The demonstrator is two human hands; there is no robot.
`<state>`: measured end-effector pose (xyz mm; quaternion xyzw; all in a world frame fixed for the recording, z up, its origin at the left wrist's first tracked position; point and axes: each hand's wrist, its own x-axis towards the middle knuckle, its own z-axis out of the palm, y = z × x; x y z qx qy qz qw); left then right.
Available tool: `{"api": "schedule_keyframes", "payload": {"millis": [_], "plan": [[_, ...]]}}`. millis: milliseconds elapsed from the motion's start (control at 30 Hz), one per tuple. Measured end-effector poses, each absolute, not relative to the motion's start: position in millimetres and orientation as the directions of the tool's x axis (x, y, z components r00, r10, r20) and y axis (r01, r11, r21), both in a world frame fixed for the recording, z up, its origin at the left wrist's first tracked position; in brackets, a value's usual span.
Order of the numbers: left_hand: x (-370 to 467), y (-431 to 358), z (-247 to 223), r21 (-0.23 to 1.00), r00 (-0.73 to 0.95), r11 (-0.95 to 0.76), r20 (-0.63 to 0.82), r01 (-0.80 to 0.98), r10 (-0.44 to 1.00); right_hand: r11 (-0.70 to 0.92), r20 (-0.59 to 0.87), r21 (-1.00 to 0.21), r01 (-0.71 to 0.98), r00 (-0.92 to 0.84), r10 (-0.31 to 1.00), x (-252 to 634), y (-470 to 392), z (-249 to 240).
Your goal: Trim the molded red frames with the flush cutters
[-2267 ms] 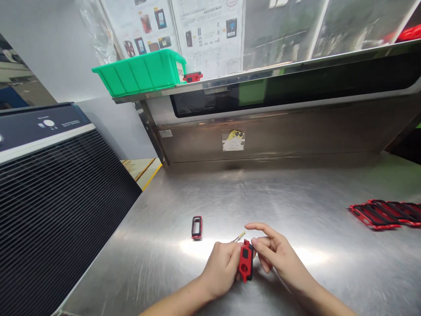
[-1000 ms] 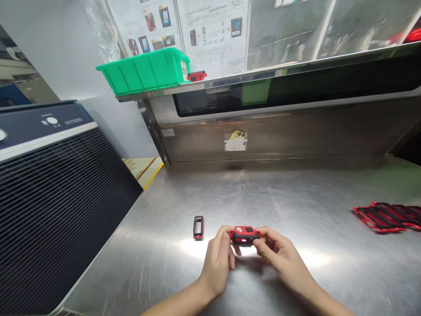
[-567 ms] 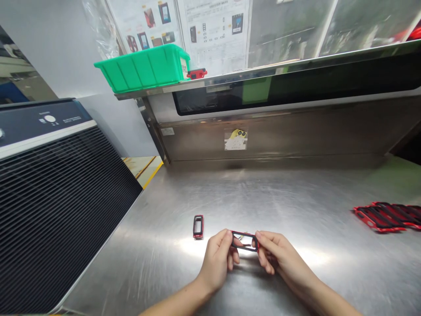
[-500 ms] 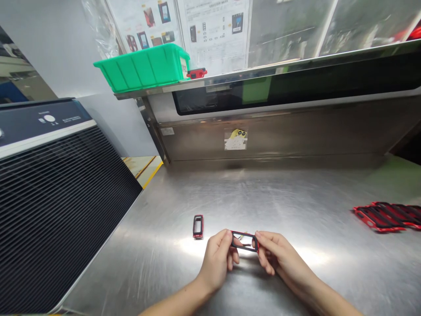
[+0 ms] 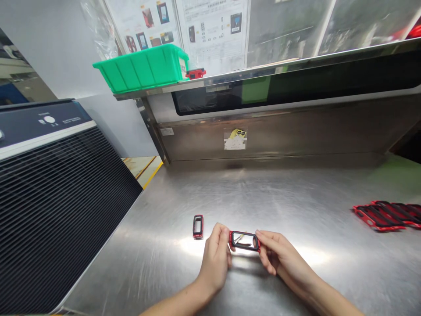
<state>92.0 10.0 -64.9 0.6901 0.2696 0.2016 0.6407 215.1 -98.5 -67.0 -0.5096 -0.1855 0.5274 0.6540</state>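
Frame (image 5: pixel 245 249), red with a black rim, is held up over the near part of the desk (image 5: pixel 269 188), lying crosswise between the two hands, its right end tipped slightly lower. The left hand (image 5: pixel 214 254) has its fingers closed on the left end; the right hand (image 5: pixel 279 251) grasps the right end, its lower fingers curled beneath. Through the opening shows a slim tool (image 5: pixel 239 238); whether it rests on the desk or is held cannot be told. The step in hand looks like steadying the piece for viewing, open face up toward the head camera. Any move from this hold would seem to call for a light, even grip at both ends. Toward the desk's left edge, near the left hand, sits a loose frame (image 5: pixel 198 235); by the right edge lies an overlapping row of frames (image 5: pixel 378 218).
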Motion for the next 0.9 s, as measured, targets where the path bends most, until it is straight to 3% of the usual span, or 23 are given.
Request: {"api": "schedule_keyframes", "payload": {"millis": [100,167,233,267,333,400,467,533,600,767,900], "plan": [[85.8,9.7,-66.8,0.874,0.719,-0.478,0.278,0.086,0.637,-0.084,-0.292,-0.872,-0.482,0.376,0.880,215.1,-98.2,-70.9],[82.9,9.8,-67.2,0.633,0.731,-0.774,0.531,-0.005,0.429,-0.098,-0.279,-0.890,-0.446,0.363,0.889,214.7,-98.4,-73.7],[82.0,9.6,-65.9,0.462,0.769,-0.885,0.587,-0.061,0.253,-0.108,-0.251,-0.916,-0.386,0.344,0.905,214.1,-99.3,-75.0],[82.3,9.2,-64.5,0.472,0.806,-0.880,0.538,-0.047,0.245,-0.115,-0.237,-0.932,-0.345,0.337,0.911,213.9,-100.0,-75.0],[84.0,8.0,-61.1,0.646,0.878,-0.762,0.336,0.048,0.341,-0.123,-0.207,-0.960,-0.251,0.342,0.917,213.9,-101.7,-74.0],[86.4,6.9,-58.1,0.864,0.905,-0.482,0.081,0.145,0.418,-0.130,-0.185,-0.977,-0.170,0.369,0.911,214.3,-103.2,-73.0],[89.1,6.3,-56.3,0.972,0.906,-0.158,-0.098,0.177,0.411,-0.131,-0.168,-0.984,-0.117,0.402,0.900,215.0,-104.0,-72.8],[91.3,6.2,-55.4,0.984,0.910,0.052,-0.179,0.172,0.374,-0.146,-0.162,-0.987,-0.070,0.407,0.899,215.8,-104.1,-73.2],[92.5,6.0,-54.3,0.972,0.909,0.138,-0.226,0.189,0.349,-0.160,-0.153,-0.987,-0.016,0.394,0.906,216.2,-104.0,-73.4],[93.1,5.0,-50.3,0.947,0.898,0.204,-0.305,0.250,0.315,-0.180,-0.151,-0.983,0.040,0.380,0.912,215.0,-104.1,-70.9],[93.3,5.8,-51.3,0.954,0.904,0.189,-0.283,0.232,0.322,-0.174,-0.146,-0.984,0.042,0.374,0.916,214.4,-103.5,-68.7]]}}
